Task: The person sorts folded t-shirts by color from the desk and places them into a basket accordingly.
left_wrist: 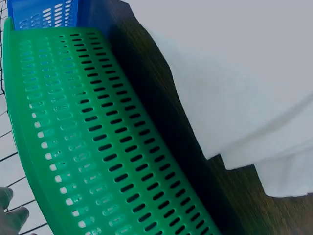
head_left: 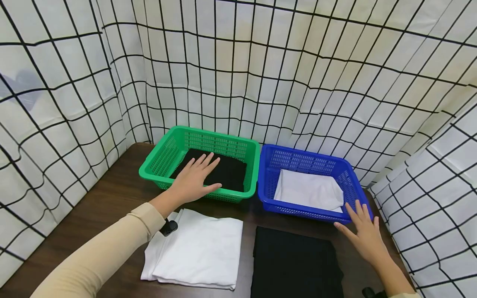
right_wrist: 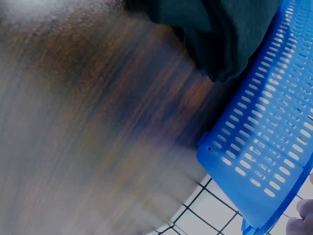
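Hovering over the green basket (head_left: pixel 216 140) with fingers (head_left: pixel 205 161) apart, the left hand (head_left: pixel 193 180) has the black cloth (head_left: pixel 229 171) below and toward three o'clock, long axis nine-to-three, partly hidden. The right hand (head_left: pixel 363 236), fingers also apart, has the blue basket's (head_left: pixel 298 159) white cloth (head_left: pixel 309 189) at ten o'clock; I cannot tell whether either touches a rim.

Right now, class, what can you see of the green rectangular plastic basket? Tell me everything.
The green rectangular basket looks like plastic, with a smooth rim and walls pierced by rows of short slots. It stands upright on the dark wood-grain table, close beside the blue slotted plastic basket; whether they touch is unclear. A folded black cloth lies inside. The person's left hand is over its near side; contact with the rim cannot be told.
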Demonstrator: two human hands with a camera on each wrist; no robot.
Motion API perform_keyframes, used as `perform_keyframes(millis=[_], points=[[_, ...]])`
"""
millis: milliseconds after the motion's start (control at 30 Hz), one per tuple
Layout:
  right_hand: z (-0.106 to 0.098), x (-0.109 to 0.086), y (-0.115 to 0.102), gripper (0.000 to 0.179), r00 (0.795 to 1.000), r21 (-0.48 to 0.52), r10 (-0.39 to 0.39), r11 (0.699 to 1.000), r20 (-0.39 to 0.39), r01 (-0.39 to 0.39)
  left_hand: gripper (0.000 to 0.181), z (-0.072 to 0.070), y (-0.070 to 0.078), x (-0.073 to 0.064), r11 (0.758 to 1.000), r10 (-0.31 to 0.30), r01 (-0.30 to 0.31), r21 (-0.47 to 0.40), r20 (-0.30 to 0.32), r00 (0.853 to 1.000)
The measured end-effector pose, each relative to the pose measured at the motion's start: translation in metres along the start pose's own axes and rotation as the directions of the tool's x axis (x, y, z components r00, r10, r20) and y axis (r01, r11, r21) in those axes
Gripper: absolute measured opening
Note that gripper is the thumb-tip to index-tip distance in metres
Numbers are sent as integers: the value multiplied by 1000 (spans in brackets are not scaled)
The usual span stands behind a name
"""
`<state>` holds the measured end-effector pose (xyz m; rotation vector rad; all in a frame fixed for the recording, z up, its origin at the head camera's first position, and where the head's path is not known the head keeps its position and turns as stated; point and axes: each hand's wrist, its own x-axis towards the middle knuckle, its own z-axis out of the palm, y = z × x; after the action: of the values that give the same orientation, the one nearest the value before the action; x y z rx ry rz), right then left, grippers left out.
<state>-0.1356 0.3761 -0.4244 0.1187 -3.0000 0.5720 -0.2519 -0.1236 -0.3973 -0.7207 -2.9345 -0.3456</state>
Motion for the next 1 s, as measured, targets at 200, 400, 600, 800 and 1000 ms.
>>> perform_keyframes(millis=[200,400,600,800,1000], points=[[0,-4,-4,80,1000,15,-8,1000,10,8,84,0,8,0,1000,11,-11,-2,-5,1000],[1,-7,-9,81,1000,17,-11,1000,11,11,83,0,15,0,1000,27,-27,-6,-4,1000],[2,-7,-12,82,1000,19,-17,1000,18,16,83,1,23,1,999,34,-34,-18,0,999],[5,-5,-16,82,999,17,-35,999,31,35,83,4,31,2,999,52,-52,-13,0,999],[7,-6,-21,81,998,30,-53,998,21,53,82,5,41,-1,997,77,-78,-18,-16,997]])
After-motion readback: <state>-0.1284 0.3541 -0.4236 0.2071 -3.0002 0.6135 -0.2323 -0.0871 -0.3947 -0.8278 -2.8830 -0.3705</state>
